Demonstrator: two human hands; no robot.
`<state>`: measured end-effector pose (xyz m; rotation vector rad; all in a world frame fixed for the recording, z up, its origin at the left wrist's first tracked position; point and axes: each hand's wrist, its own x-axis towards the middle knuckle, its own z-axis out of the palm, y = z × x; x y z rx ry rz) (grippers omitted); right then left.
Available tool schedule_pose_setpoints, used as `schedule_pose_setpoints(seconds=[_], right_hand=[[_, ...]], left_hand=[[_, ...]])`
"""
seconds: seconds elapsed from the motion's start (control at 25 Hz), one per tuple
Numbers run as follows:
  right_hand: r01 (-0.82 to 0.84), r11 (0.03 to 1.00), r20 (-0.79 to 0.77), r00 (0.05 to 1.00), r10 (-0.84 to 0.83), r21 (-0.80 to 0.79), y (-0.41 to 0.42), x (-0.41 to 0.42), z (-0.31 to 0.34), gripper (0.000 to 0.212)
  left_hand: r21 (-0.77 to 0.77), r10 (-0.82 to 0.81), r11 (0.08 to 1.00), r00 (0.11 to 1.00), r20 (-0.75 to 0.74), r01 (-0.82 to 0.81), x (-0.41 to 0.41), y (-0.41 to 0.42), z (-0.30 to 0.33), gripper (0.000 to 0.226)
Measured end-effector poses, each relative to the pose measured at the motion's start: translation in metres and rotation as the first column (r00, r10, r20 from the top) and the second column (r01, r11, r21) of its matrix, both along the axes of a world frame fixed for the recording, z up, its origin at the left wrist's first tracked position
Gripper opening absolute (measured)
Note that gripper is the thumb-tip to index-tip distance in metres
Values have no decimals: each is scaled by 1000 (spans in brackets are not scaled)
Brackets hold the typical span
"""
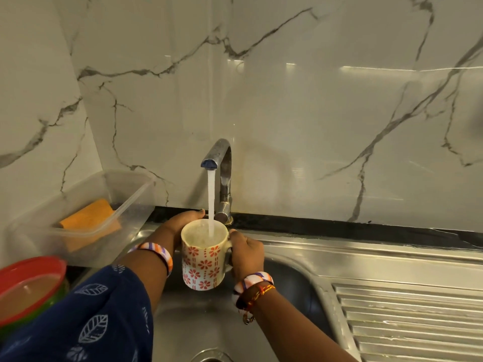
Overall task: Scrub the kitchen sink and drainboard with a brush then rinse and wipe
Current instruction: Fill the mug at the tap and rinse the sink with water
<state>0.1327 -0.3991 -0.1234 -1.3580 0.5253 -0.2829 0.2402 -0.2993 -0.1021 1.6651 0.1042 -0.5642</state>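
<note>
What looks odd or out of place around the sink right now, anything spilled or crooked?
Nothing looks spilled or damaged. The mug sits upright under the running tap, held by the left hand and right hand over the sink. The drainboard looks wet, with pale streaks. No brush is in view.

A home kitchen: steel sink (287, 259), ridged drainboard (407, 320), tap (222, 163), marble-look wall tiles (313, 100)

— The steel sink (287, 291)?
— Set in the tabletop, basin wet, drain at the bottom.
— And the drainboard (407, 322)?
— Ribbed steel, right beside the basin, streaked with water.
</note>
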Motion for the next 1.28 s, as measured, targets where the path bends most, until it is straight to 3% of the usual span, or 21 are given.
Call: schedule_pose_setpoints(seconds=[0.2, 0.4, 0.52, 0.72, 0.8, 0.88, 0.96, 1.04, 1.28], right_hand=[[56, 997, 16, 998, -57, 46, -3, 0, 5, 35], [86, 996, 23, 996, -85, -33, -18, -17, 27, 35], [116, 991, 45, 993, -113, -64, -34, -34, 39, 33], [223, 975, 53, 973, -223, 6, -69, -83, 65, 33], [277, 960, 26, 961, -277, -34, -86, -104, 72, 28], [326, 942, 8, 945, -327, -78, -107, -122, 80, 27], [363, 922, -6, 930, -367, -133, -128, -139, 84, 27], [371, 909, -27, 923, -383, -187, -148, -152, 87, 26], [328, 850, -133, 901, -412, -411, -196, -136, 83, 28]], left_hand=[[-39, 26, 999, 997, -67, -28, -9, 3, 13, 29], [-63, -57, 996, 998, 15, 58, -16, -17, 33, 27], [53, -149, 988, 985, 90, 144, -24, -21, 36, 21], [185, -250, 959, 949, 191, 215, -63, -30, 45, 38], [379, -379, 887, 885, 269, 265, -84, -40, 38, 37], [595, -561, 755, 741, 370, 274, -107, -55, 27, 39], [709, -708, 641, 583, 397, 295, -128, -74, 10, 41], [757, -780, 574, 488, 391, 311, -145, -95, -9, 44], [833, -848, 459, 434, 305, 310, -151, -156, -55, 74]])
